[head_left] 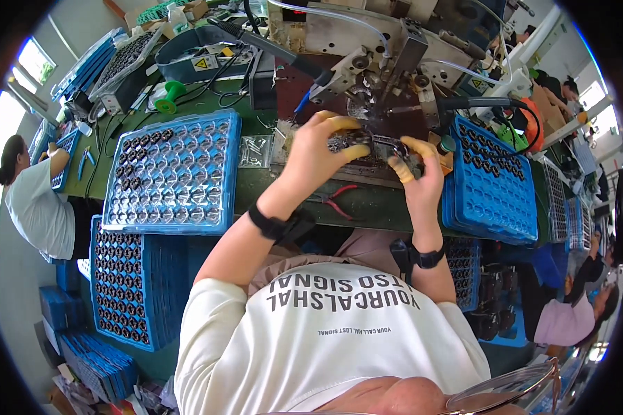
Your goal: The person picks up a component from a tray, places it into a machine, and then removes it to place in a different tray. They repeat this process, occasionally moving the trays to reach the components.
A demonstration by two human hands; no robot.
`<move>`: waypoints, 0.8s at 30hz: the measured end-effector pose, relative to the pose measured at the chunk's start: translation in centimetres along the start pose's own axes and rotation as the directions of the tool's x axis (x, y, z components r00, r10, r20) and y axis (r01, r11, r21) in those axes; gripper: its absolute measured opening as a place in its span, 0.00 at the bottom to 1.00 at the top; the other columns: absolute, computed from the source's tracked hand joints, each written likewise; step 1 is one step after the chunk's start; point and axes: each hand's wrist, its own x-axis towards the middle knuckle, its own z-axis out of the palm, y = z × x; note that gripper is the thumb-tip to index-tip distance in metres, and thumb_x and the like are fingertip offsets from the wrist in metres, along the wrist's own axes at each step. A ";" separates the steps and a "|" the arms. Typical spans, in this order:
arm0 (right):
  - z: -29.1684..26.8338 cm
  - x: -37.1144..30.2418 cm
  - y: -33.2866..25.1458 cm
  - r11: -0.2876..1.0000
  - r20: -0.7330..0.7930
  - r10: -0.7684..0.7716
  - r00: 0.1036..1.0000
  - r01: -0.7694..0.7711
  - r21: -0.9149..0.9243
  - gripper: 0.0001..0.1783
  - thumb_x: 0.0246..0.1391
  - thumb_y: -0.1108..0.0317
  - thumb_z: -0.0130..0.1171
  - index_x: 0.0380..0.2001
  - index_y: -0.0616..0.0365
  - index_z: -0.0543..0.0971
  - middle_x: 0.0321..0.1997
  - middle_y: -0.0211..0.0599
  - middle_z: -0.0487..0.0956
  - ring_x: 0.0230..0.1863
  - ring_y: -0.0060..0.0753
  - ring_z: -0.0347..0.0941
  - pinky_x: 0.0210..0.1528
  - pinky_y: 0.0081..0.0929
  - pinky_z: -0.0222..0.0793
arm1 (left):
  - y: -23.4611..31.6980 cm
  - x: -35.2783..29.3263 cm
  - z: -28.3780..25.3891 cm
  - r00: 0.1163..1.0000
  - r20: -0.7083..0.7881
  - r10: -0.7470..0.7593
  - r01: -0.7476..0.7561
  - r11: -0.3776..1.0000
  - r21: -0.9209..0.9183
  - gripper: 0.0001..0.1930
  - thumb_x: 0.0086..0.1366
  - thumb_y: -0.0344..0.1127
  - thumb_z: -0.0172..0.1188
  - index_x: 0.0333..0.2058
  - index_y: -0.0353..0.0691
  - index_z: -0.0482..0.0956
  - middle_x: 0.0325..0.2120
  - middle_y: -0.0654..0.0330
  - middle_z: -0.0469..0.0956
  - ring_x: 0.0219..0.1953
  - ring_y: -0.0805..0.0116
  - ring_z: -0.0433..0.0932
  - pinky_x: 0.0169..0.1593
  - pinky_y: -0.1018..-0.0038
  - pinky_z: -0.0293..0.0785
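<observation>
At the machine's work area, my left hand (317,149), with yellow finger covers, curls its thumb and fingers around a small round dark metal part (340,142). Just right of it, my right hand (422,173), also in yellow finger covers, is bent around a dark, shiny, slim piece (392,144) whose kind I cannot make out. Both hands are close together below the metal machine (367,69). Red-handled pliers (338,200) lie on the green bench between my forearms. A clear bag of small metal pins (255,151) lies left of my left hand.
A blue tray (173,173) at left holds round parts, some dark. Another stack of blue trays (495,183) stands at right. More filled trays (121,287) are below the bench. A green spool (169,97) sits at back left. Co-workers (38,200) sit on both sides.
</observation>
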 end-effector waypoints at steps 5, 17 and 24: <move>-2.4 -2.0 2.0 0.997 -0.031 0.055 0.998 -0.057 -0.057 0.20 0.44 0.66 0.71 0.40 0.61 0.78 0.38 0.33 0.76 0.39 0.29 0.70 0.47 0.24 0.65 | -1.4 0.6 1.6 0.999 0.019 0.050 -0.050 0.999 -0.009 0.20 0.45 0.34 0.73 0.39 0.35 0.81 0.36 0.52 0.77 0.37 0.57 0.78 0.42 0.69 0.74; -2.3 -2.6 3.4 0.990 -0.016 0.115 0.993 -0.116 -0.075 0.21 0.44 0.67 0.71 0.41 0.61 0.78 0.39 0.35 0.76 0.41 0.31 0.71 0.47 0.25 0.66 | -1.0 2.0 0.7 0.968 0.229 -0.099 0.128 0.985 -0.113 0.20 0.48 0.33 0.72 0.41 0.34 0.79 0.34 0.54 0.76 0.34 0.64 0.78 0.41 0.72 0.75; -2.4 -3.1 3.8 0.992 -0.021 0.109 0.994 -0.111 -0.065 0.21 0.43 0.67 0.72 0.41 0.61 0.78 0.39 0.36 0.77 0.41 0.32 0.72 0.47 0.26 0.67 | -1.4 1.6 1.1 0.979 0.202 -0.037 0.042 0.999 -0.021 0.20 0.48 0.34 0.72 0.39 0.33 0.77 0.33 0.55 0.76 0.34 0.64 0.78 0.41 0.72 0.74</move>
